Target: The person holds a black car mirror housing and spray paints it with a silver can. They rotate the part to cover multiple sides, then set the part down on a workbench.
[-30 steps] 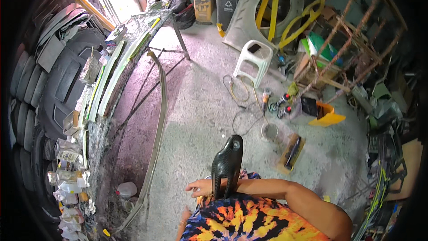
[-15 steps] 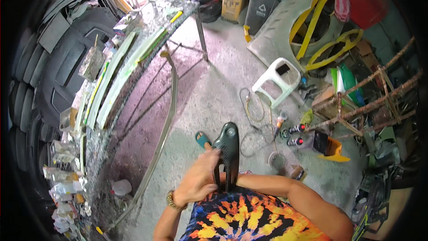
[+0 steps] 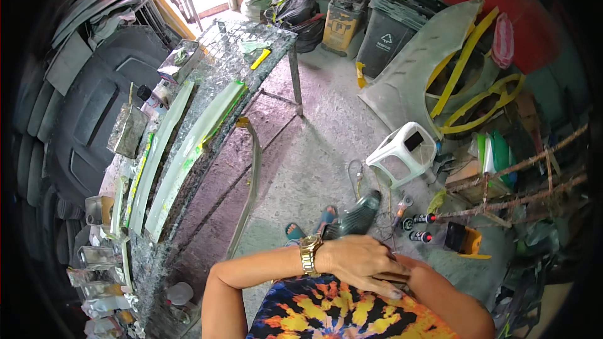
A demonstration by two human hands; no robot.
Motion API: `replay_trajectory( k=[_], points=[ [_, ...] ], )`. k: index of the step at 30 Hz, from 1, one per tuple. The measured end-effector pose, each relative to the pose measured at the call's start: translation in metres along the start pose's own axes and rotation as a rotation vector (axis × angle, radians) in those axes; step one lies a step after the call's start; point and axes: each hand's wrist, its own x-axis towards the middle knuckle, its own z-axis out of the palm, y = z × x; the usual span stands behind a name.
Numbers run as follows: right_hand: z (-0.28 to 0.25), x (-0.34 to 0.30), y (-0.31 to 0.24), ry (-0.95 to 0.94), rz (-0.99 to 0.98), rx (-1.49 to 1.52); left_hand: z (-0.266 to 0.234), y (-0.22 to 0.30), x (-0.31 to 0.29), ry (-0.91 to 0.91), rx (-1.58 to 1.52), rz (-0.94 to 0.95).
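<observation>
A dark, glossy part with a carbon-weave look [image 3: 353,218], long and rounded at its far end, is held in front of my body and leans to the right. My left hand [image 3: 361,262], with a gold watch at the wrist, lies across its near end. The left fingers are stretched out, slightly apart, and reach over my right wrist. From the right comes my right forearm [image 3: 443,289]. My right hand is hidden beneath the left hand and the part, so its fingers do not show.
To the left, a speckled worktable [image 3: 207,56] bears long pale green strips [image 3: 195,157]. A white stool [image 3: 402,157] stands ahead right, near spray cans [image 3: 421,236] and a hose. Farther back are bins [image 3: 392,37], a grey fender panel [image 3: 421,56] and a rusty rack [image 3: 521,172].
The dark part has swung from nearly upright to leaning right. My left hand has moved right, from the part's left side to across its near end. The view has shifted slightly.
</observation>
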Motion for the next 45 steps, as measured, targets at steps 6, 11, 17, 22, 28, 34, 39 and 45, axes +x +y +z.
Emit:
replay_trajectory(
  k=[6, 11, 17, 22, 28, 34, 39, 45],
  points=[
    [-0.093, 0.011, -0.009, 0.058, -0.025, -0.170, -0.041, -0.026, -0.102, 0.246, -0.604, 0.309],
    [-0.198, 0.019, -0.031, 0.044, -0.104, -0.316, -0.044, -0.031, -0.118, 0.742, -0.462, -0.390],
    [-0.299, -0.003, -0.073, -0.050, -0.094, -0.483, -0.102, -0.066, -0.162, 1.016, -0.812, 0.206],
    [-0.354, -0.028, -0.112, -0.105, 0.012, -0.390, -0.231, -0.154, -0.059, 1.488, -0.403, -0.707],
    [-0.437, -0.031, -0.106, -0.168, -0.105, -0.154, -0.275, -0.263, -0.032, 1.261, -0.947, -0.421],
    [-0.527, -0.021, -0.197, -0.224, -0.375, 0.484, -0.355, -0.318, -0.034, 1.254, -1.098, -0.430],
    [-0.625, -0.017, -0.241, -0.054, -0.457, 0.639, -0.439, -0.337, -0.043, 1.355, -0.967, -0.232],
    [-0.739, -0.059, -0.201, 0.569, -0.280, 0.539, -0.486, -0.364, -0.067, 1.369, -0.848, -0.441]
  ],
)
